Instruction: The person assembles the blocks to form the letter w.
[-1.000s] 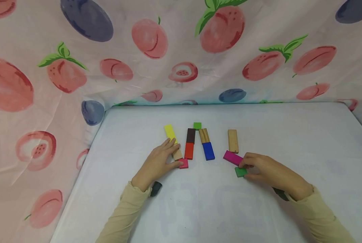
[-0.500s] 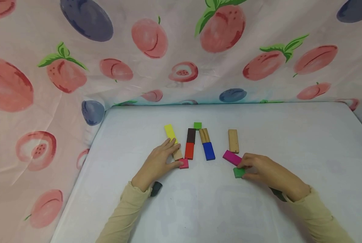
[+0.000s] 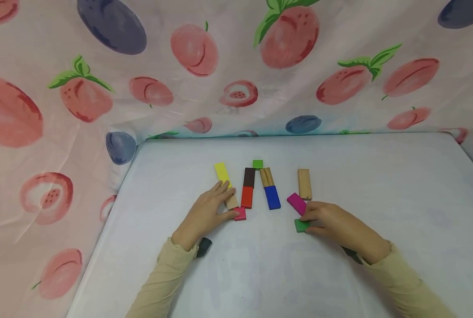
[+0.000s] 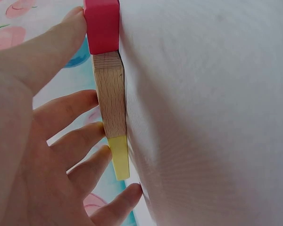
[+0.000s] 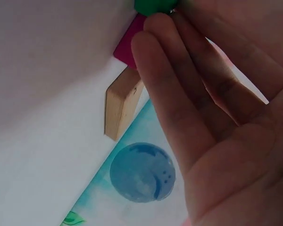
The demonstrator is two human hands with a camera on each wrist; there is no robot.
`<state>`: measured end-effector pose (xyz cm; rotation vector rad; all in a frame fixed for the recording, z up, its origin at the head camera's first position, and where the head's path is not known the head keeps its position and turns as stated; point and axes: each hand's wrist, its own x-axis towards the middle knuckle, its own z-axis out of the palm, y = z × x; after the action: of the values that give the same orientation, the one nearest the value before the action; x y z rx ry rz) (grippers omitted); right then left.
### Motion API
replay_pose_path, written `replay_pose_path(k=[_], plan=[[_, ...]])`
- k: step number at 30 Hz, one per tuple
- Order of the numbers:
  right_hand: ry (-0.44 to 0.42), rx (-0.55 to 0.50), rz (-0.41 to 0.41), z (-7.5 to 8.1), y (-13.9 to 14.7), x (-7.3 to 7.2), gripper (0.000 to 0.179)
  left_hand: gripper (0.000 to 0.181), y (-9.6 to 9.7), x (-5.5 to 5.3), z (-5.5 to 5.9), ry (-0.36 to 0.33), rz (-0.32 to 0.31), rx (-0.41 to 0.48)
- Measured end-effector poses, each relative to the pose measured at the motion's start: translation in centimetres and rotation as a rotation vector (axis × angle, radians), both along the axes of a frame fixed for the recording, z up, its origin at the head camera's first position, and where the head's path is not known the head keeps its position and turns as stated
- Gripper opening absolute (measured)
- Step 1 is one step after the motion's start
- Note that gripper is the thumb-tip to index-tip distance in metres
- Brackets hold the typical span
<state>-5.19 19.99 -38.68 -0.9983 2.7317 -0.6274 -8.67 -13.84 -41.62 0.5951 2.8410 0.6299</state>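
Observation:
My left hand [image 3: 207, 213] lies with fingers spread along a row of blocks: a yellow block [image 3: 220, 171], a plain wood block [image 4: 112, 96] and a pink-red block [image 4: 104, 28]. Its thumb touches the pink-red one; other fingertips rest at the sides of the wood and yellow ones. Between thumb and fingertips, my right hand [image 3: 337, 223] pinches a small green block [image 3: 300, 225] on the table. A magenta block [image 3: 297, 204] slants beside it, right at the fingers. Just beyond is a natural wood block [image 3: 305, 183], its near end close to the magenta one.
Between the hands, a dark brown block [image 3: 249, 177] meets a red block [image 3: 247, 197], and a grooved wood block [image 3: 266, 177] meets a blue block [image 3: 272, 197]. A light green block [image 3: 258, 164] tops these two rows. Fruit-print cloth [image 3: 197, 97] hangs behind the white table [image 3: 244, 278].
My right hand has slid left across the table with the green block. The magenta block has shifted left and turned steeper. The left hand has stayed put.

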Motion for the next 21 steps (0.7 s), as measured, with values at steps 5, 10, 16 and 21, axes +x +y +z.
replay_pose_path(k=[5, 10, 16, 21], plan=[[0.058, 0.024, 0.006, -0.3, -0.8, 0.2, 0.023, 0.071, -0.1, 0.0, -0.1, 0.004, -0.001, 0.009], [0.105, 0.000, 0.019, -0.7, -1.5, 0.0, 0.023, 0.071, 0.0, -0.1, -0.1, -0.018, 0.003, 0.016], [0.152, -0.028, 0.043, -1.0, -2.0, -0.3, 0.023, 0.070, -0.1, -0.1, -0.2, -0.015, -0.003, 0.024], [0.170, -0.031, 0.032, -1.4, -2.5, -0.4, 0.025, 0.070, -0.1, -0.2, -0.3, -0.002, -0.009, 0.015]])
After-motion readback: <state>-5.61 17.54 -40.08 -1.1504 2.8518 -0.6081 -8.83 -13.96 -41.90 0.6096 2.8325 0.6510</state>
